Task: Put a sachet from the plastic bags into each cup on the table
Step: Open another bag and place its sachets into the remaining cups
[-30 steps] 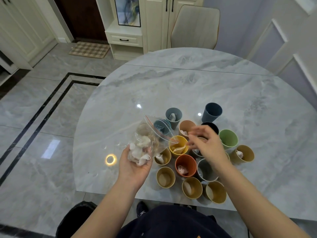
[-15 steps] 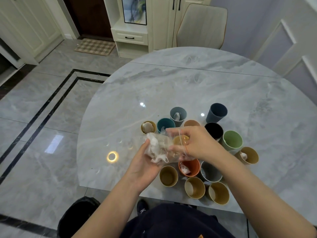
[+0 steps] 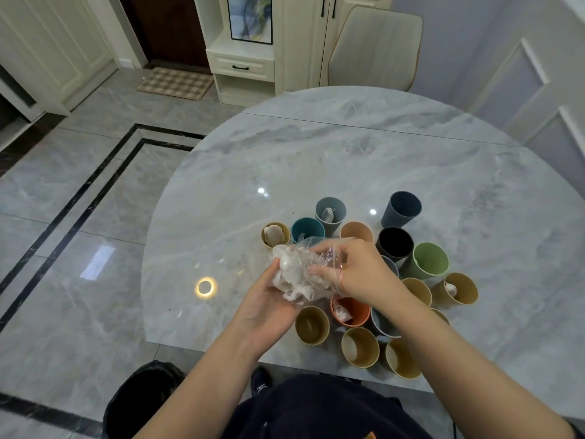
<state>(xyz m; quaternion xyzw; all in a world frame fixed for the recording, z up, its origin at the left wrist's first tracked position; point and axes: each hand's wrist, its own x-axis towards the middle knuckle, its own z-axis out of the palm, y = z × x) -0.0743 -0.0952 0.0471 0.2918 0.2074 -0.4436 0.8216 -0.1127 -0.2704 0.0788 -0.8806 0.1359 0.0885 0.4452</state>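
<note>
A clear plastic bag [image 3: 300,270] full of white sachets is held above a cluster of several coloured cups on the marble table [image 3: 348,160]. My left hand [image 3: 269,308] cups the bag from below. My right hand [image 3: 357,274] has its fingers inside the bag's mouth among the sachets. Sachets lie in the grey-blue cup [image 3: 330,212], the small tan cup [image 3: 274,236], the orange cup [image 3: 349,310] and the tan cup at the right [image 3: 457,288]. The tan cups in front [image 3: 311,324] [image 3: 359,346] look empty, as do the green [image 3: 430,259], black [image 3: 395,242] and dark blue [image 3: 403,207] cups.
A black bin [image 3: 142,397] stands on the floor at the table's near left. A cream chair [image 3: 375,47] is at the far side. The table's near edge runs just under the front cups. A wall is close on the right.
My right hand came back from over the cups and went into the bag's mouth. My left hand tipped the bag down toward the right. The small tan cup at the left came into view.
</note>
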